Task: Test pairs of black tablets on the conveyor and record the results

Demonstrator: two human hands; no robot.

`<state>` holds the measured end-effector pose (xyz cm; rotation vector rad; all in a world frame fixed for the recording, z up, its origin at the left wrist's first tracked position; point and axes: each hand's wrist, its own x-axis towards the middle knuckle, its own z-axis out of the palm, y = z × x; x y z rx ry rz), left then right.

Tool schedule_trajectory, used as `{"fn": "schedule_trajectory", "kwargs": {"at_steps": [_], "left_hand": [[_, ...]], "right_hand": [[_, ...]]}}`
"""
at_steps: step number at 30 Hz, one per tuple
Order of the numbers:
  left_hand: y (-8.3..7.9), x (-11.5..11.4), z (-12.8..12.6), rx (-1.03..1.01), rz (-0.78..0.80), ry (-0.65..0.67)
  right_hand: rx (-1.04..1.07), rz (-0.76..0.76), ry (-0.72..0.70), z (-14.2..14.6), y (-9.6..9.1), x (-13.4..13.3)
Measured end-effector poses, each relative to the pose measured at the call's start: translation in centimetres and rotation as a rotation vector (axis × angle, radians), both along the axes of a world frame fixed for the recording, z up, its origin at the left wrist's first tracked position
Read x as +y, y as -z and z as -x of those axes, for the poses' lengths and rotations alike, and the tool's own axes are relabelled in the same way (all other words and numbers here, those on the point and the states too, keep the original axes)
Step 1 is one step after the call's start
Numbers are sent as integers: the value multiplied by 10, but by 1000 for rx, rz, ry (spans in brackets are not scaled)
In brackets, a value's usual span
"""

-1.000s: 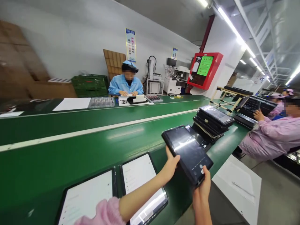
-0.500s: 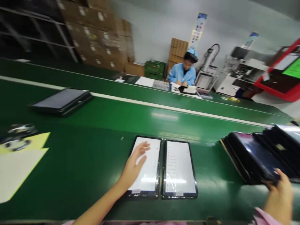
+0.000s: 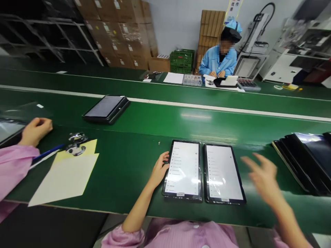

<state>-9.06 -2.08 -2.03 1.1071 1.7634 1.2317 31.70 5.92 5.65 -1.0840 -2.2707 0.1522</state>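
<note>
Left grip [image 3: 159,169] beside tablet [image 3: 183,168], likely conveyor [image 3: 129,175]

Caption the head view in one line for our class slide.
Left hand touches one of two tablets; right hand hovers nearby.

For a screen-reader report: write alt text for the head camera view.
A person's left hand rests against the left of two lit tablets on a green conveyor belt; the right hand is raised, blurred, beside them. A co-worker's hand lies at far left.
</note>
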Motion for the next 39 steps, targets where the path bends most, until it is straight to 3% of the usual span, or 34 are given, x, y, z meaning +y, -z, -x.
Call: {"fn": "schedule_trajectory", "kwargs": {"at_steps": [3,6,8,11,16,18,22,28,33,37,39], "left_hand": [[4,6,-5,100,-36,-10],[7,3,-8,175,-51,22],[7,-1,-9,206,-32,45],[9,-6,-8,195,-24,78],[15,-7,-1,2,-90,94],[14,-6,0,-25,-77,88],[11,-4,-2,-14,-46,53],[17,-5,0,-43,-108,80],[13,-11,-4,25,-102,122],[14,-9,-3,3,-82,92],[17,-7,-1,-93,-89,70]], "right_hand": [[-265,24,-257,53,16,-21],[-344,118,-281,81,26,-26],[-350,144,-260,77,26,-23],[-333,140,-223,48,20,-17],[-150,140,-105,10,6,-17],[-91,146,-107,12,4,-22],[-207,125,-179,36,11,-33],[-202,149,-152,51,23,-33],[-117,174,-289,52,29,-28],[-186,84,-201,51,24,-25],[-98,28,-175,43,19,-24]]}}
